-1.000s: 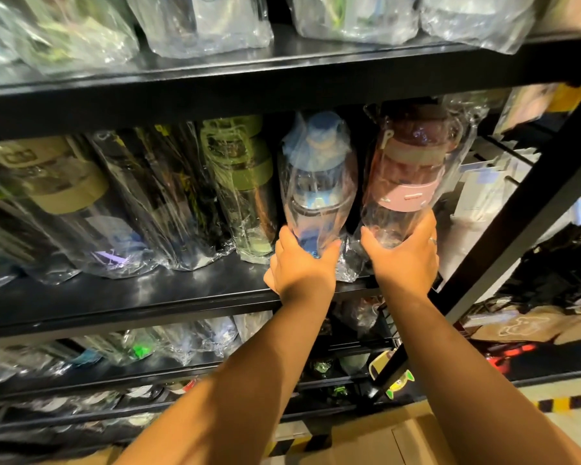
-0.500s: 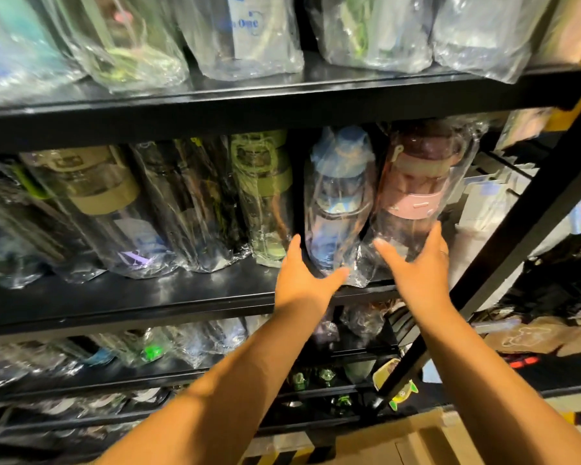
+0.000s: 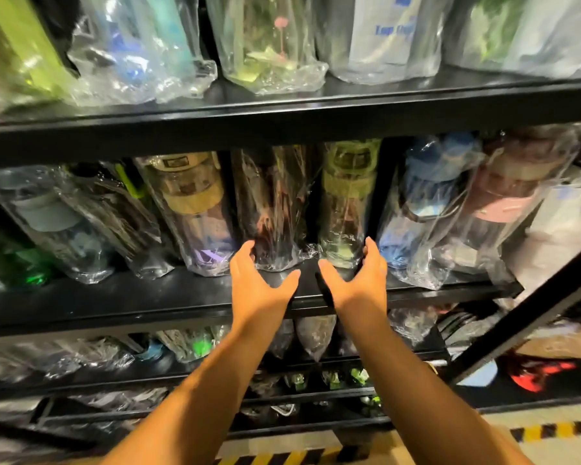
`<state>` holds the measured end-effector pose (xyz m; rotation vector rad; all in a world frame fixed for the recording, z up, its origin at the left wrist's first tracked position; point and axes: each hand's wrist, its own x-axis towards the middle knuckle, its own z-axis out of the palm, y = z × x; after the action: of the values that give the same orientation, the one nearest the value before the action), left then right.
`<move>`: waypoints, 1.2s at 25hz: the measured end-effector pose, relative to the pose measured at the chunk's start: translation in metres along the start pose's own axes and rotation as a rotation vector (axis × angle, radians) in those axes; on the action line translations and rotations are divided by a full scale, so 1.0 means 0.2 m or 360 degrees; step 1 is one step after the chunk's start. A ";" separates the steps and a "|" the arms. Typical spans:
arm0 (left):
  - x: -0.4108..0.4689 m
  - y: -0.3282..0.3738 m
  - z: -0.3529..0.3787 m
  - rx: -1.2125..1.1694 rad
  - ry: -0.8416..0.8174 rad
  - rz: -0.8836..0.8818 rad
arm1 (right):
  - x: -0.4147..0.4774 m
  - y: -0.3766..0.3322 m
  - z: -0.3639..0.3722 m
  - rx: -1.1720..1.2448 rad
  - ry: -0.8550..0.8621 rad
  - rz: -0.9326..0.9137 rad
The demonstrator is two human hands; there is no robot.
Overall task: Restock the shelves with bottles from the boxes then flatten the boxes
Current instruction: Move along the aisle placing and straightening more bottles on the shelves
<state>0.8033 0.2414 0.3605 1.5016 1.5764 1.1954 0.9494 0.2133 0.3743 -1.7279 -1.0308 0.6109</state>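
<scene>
- Change: half a second ago both hands were at the blue-capped clear bottle in a plastic sleeve (image 3: 426,209) and the pink-banded clear bottle in a plastic sleeve (image 3: 503,209), near the right end of the black metal middle shelf (image 3: 114,297). Both hands have since shifted left along the shelf.
- Left hand (image 3: 259,280): open, fingers spread, fingertips touching the base of the dark bottle in a clear plastic sleeve (image 3: 272,209). Not clamped.
- Right hand (image 3: 356,280): open, thumb and fingers cupped beside the base of the olive-green-capped bottle in a clear sleeve (image 3: 346,203). Whether it grips cannot be told.
- Bottle location: all sleeved bottles lie in a row on the middle shelf, bases toward the front edge. Blue and pink bottles rest unattended.
- Judgement: placement of the right-end pair appears complete; the current step is straightening the neighbouring bottles.
- No boxes clearly in view; flattening remains outstanding.
</scene>
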 end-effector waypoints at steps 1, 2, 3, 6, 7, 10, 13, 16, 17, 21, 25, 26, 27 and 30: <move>0.01 -0.02 -0.01 -0.0010 0.0018 0.0045 | 0.03 -0.03 0.06 -0.0008 0.0020 0.0084; 0.01 -0.05 -0.01 -0.0008 0.0053 0.0114 | 0.06 -0.06 0.11 -0.0029 0.0069 0.0131; 0.01 -0.09 -0.01 -0.0004 0.0075 0.0199 | 0.09 -0.07 0.15 -0.0056 0.0137 0.0158; 0.01 -0.14 0.00 -0.0047 0.0037 0.0305 | 0.13 -0.09 0.22 -0.0206 0.0369 0.0228; 0.02 -0.14 -0.01 -0.0092 0.0021 0.0285 | 0.14 -0.10 0.24 -0.0267 0.0418 0.0256; 0.03 -0.13 -0.02 -0.0207 0.0025 0.0201 | 0.15 -0.11 0.27 -0.0363 0.0549 0.0259; 0.03 -0.10 0.00 -0.0170 0.0063 0.0127 | 0.12 -0.08 0.28 -0.0374 0.0616 0.0142; 0.02 -0.05 0.00 -0.0076 0.0127 0.0068 | 0.09 -0.04 0.25 -0.0302 0.0624 0.0032; 0.02 -0.04 0.02 -0.0053 0.0114 0.0075 | 0.07 -0.02 0.22 -0.0275 0.0633 0.0011; 0.05 -0.03 0.04 0.0065 0.0095 0.0017 | 0.00 0.02 0.13 -0.0270 0.0614 -0.0135; 0.10 0.09 0.09 0.0169 0.0136 -0.0337 | 0.00 0.04 0.09 -0.0237 0.0575 -0.0183; 0.11 0.11 0.11 0.0210 0.0189 -0.0401 | 0.00 0.04 0.09 -0.0219 0.0558 -0.0186; 0.12 0.13 0.12 0.0254 0.0238 -0.0448 | 0.00 0.04 0.09 -0.0206 0.0544 -0.0191; 0.14 0.15 0.15 0.0355 0.0299 -0.0485 | 0.01 0.05 0.09 -0.0162 0.0498 -0.0141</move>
<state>0.8380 0.2722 0.3801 1.2476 2.0379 1.0356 0.9394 0.2224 0.3592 -1.7873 -0.9220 0.2244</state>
